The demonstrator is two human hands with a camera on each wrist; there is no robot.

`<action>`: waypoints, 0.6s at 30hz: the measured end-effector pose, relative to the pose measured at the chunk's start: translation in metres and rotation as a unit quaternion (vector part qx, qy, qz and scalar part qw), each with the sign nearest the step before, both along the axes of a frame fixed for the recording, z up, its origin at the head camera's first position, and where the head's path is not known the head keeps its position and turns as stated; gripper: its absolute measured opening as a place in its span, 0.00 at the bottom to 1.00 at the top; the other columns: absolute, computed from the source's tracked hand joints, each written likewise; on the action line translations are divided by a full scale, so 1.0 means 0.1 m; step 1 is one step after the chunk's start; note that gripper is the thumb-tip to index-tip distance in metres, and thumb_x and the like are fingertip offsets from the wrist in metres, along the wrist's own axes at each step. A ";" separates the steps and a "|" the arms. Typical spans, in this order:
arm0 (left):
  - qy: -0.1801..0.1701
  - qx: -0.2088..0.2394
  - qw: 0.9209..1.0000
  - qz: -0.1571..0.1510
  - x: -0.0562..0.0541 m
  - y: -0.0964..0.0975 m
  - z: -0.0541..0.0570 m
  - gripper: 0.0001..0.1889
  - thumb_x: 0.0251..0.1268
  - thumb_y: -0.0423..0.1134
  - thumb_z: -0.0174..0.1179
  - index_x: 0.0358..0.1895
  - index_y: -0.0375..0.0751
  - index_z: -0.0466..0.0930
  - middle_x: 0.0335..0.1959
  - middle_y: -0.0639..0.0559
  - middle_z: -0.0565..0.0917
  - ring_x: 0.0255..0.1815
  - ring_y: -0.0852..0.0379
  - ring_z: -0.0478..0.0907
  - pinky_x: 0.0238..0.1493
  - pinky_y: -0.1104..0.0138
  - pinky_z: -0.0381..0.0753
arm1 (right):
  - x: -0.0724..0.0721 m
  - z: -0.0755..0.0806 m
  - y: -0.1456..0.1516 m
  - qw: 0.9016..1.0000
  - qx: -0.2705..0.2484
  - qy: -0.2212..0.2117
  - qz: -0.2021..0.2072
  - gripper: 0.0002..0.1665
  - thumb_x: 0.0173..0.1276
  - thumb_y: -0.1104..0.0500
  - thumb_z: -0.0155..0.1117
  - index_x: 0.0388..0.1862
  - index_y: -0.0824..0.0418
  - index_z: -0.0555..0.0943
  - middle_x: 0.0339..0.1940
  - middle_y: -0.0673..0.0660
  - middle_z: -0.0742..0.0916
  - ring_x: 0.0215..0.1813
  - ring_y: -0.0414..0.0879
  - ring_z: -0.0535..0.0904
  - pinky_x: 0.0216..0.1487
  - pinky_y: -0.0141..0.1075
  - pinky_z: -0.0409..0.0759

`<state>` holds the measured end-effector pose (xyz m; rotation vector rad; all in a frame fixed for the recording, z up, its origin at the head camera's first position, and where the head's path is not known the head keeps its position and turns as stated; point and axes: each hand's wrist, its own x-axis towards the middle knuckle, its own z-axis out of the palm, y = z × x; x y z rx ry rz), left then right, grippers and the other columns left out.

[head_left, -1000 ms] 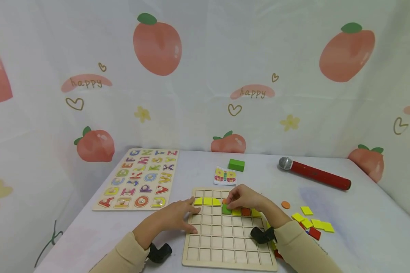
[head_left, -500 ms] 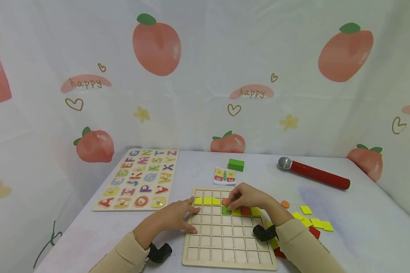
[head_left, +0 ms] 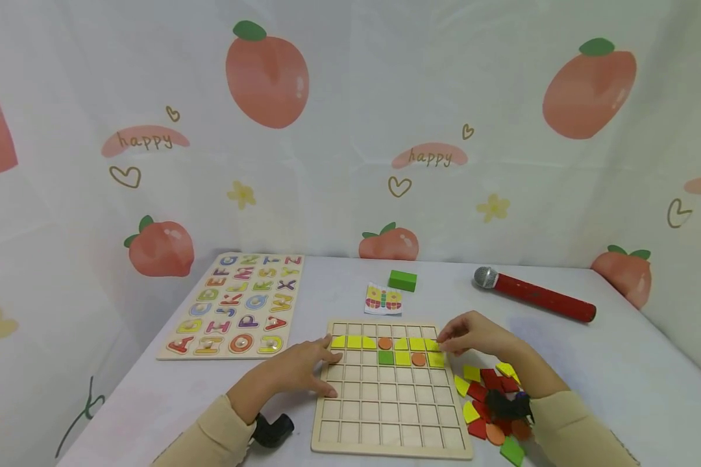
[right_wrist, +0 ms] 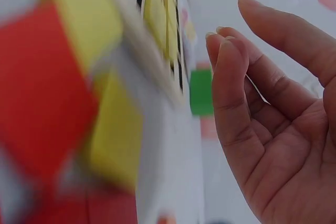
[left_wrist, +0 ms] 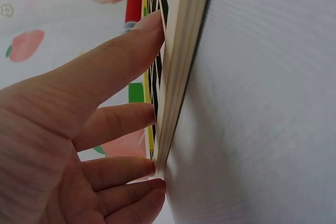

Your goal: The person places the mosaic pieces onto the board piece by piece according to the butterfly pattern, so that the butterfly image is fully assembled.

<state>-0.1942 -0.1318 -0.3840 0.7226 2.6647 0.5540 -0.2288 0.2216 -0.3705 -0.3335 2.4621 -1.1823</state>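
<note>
A wooden grid board (head_left: 350, 412) lies on the table. Its second row carries yellow tiles (head_left: 354, 342) and an orange disc (head_left: 385, 343). In the row below sit a green square tile (head_left: 385, 357), yellow tiles and another orange disc (head_left: 418, 359). My left hand (head_left: 304, 368) rests at the board's left side; in the left wrist view its spread fingertips touch the wooden edge. Over the board's upper right corner is my right hand (head_left: 473, 334), beside the end yellow tiles. The right wrist view shows that hand (right_wrist: 278, 108) with thumb and fingers apart, holding nothing.
Loose red, yellow, orange and green tiles (head_left: 477, 391) lie right of the board, partly under the right wrist. Behind the board are a butterfly picture card (head_left: 383, 299) and a green block (head_left: 402, 280). An alphabet board (head_left: 237, 300) stands left, a red microphone (head_left: 540, 296) back right.
My right hand has left the green square tile, which stays in its cell, and moved right to the board's edge. More placed tiles and the loose pile are uncovered. The left hand has not moved.
</note>
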 end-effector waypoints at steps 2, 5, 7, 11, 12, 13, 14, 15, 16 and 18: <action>0.002 0.000 1.000 -0.001 0.00 0.00 0.00 0.36 0.45 0.56 0.69 0.61 0.48 0.74 0.73 0.39 0.57 0.71 0.38 0.57 0.69 0.46 0.60 | 0.04 0.01 0.15 1.000 -0.008 0.002 -0.007 0.18 0.60 0.55 0.66 0.42 0.68 0.82 0.31 0.53 0.85 0.32 0.44 0.77 0.35 0.33 0.80; 0.004 -0.003 1.000 0.000 0.00 0.00 0.00 0.36 0.45 0.56 0.69 0.61 0.48 0.74 0.73 0.39 0.57 0.71 0.38 0.57 0.69 0.46 0.59 | 0.10 0.02 0.36 1.000 -0.014 0.003 -0.017 0.19 0.61 0.55 0.65 0.44 0.69 0.81 0.34 0.54 0.85 0.34 0.45 0.77 0.36 0.32 0.81; 0.005 -0.005 1.000 0.002 0.01 -0.01 0.00 0.36 0.45 0.56 0.69 0.61 0.48 0.74 0.72 0.39 0.57 0.71 0.38 0.57 0.69 0.46 0.59 | 0.14 0.01 0.48 1.000 -0.021 0.001 -0.018 0.20 0.62 0.56 0.65 0.46 0.70 0.80 0.37 0.56 0.86 0.36 0.46 0.78 0.39 0.32 0.82; 0.003 -0.004 1.000 0.003 0.01 0.00 0.00 0.36 0.45 0.56 0.69 0.61 0.48 0.74 0.72 0.39 0.57 0.71 0.38 0.57 0.69 0.46 0.60 | 0.19 -0.04 0.67 0.999 -0.023 -0.006 -0.028 0.22 0.63 0.54 0.64 0.48 0.71 0.79 0.42 0.60 0.86 0.39 0.46 0.79 0.41 0.33 0.82; 0.003 -0.005 1.000 0.003 0.01 0.00 0.01 0.36 0.45 0.56 0.69 0.61 0.48 0.74 0.72 0.39 0.57 0.71 0.38 0.58 0.69 0.46 0.60 | 0.21 -0.05 0.71 0.999 -0.021 -0.007 -0.031 0.22 0.63 0.54 0.64 0.48 0.71 0.79 0.43 0.60 0.86 0.39 0.46 0.78 0.41 0.33 0.82; 0.003 -0.005 1.000 0.003 0.01 0.00 0.01 0.36 0.45 0.56 0.69 0.61 0.48 0.74 0.72 0.39 0.57 0.71 0.39 0.58 0.69 0.46 0.60 | 0.22 -0.06 0.74 0.999 -0.019 -0.008 -0.034 0.23 0.63 0.54 0.64 0.49 0.71 0.79 0.43 0.60 0.86 0.40 0.45 0.78 0.41 0.33 0.82; 0.002 -0.004 1.000 0.003 0.01 0.00 0.01 0.36 0.45 0.56 0.69 0.61 0.48 0.74 0.72 0.39 0.57 0.71 0.39 0.58 0.69 0.46 0.60 | 0.23 -0.08 0.78 0.999 -0.019 -0.010 -0.036 0.23 0.63 0.54 0.64 0.49 0.71 0.79 0.44 0.60 0.86 0.40 0.45 0.78 0.41 0.33 0.83; 0.002 -0.005 1.000 0.003 0.02 0.00 0.01 0.36 0.46 0.56 0.69 0.61 0.48 0.74 0.72 0.39 0.57 0.71 0.39 0.57 0.69 0.47 0.60 | 0.24 -0.10 0.81 0.999 -0.019 -0.011 -0.038 0.24 0.63 0.54 0.64 0.49 0.72 0.78 0.44 0.60 0.86 0.40 0.45 0.77 0.41 0.33 0.82; 0.002 -0.005 1.000 0.003 0.02 0.00 0.01 0.36 0.46 0.56 0.69 0.61 0.48 0.74 0.72 0.39 0.57 0.71 0.39 0.57 0.69 0.46 0.60 | 0.25 -0.11 0.84 0.999 -0.018 -0.009 -0.039 0.24 0.63 0.54 0.64 0.50 0.72 0.78 0.44 0.61 0.85 0.41 0.44 0.77 0.40 0.33 0.83; 0.002 -0.005 1.000 0.002 0.02 0.00 0.02 0.36 0.46 0.56 0.69 0.61 0.48 0.74 0.73 0.39 0.57 0.71 0.39 0.57 0.69 0.47 0.60 | 0.26 -0.15 0.91 0.999 -0.013 -0.008 -0.040 0.25 0.63 0.54 0.63 0.50 0.72 0.77 0.44 0.60 0.85 0.40 0.44 0.77 0.40 0.32 0.82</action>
